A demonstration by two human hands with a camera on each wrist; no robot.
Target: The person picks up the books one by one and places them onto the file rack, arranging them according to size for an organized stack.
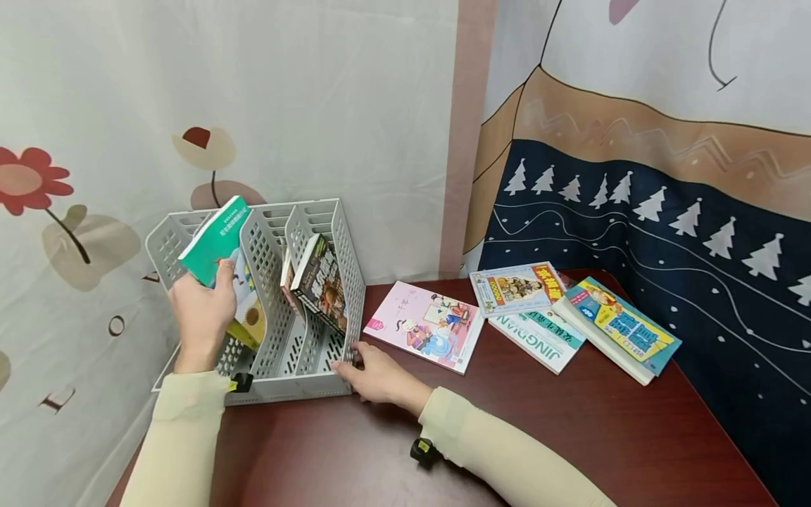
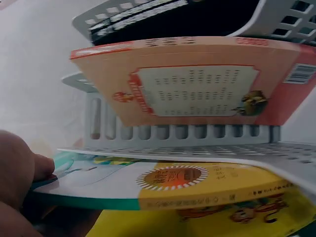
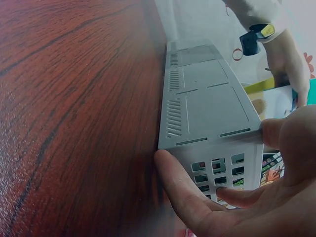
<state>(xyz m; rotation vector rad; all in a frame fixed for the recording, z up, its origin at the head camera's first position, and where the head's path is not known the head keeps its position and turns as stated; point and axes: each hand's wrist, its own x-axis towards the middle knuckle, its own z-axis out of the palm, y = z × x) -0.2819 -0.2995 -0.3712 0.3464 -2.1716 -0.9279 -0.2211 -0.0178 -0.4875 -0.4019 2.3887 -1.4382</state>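
My left hand (image 1: 201, 313) grips a green-topped book (image 1: 217, 243) between thumb and fingers, tilted in the leftmost compartment of a grey plastic book organizer (image 1: 285, 386). The left wrist view shows its white-and-yellow cover (image 2: 170, 180) beside the divider, with a yellow book (image 2: 158, 222) next to it. At the organizer's front right corner, my right hand (image 1: 383, 377) holds the wall, thumb on the rim and fingers against the perforated side. A black-covered book (image 1: 324, 282) leans in the right compartment; a peach-coloured book (image 2: 192, 84) stands in the middle one.
On the brown table (image 1: 329, 458), right of the organizer, lie a pink book (image 1: 431, 327), a book with a group picture (image 1: 516, 289), a white-and-green book (image 1: 541, 338) and a blue-and-yellow book (image 1: 624, 327). A patterned curtain (image 1: 380, 141) hangs close behind the organizer.
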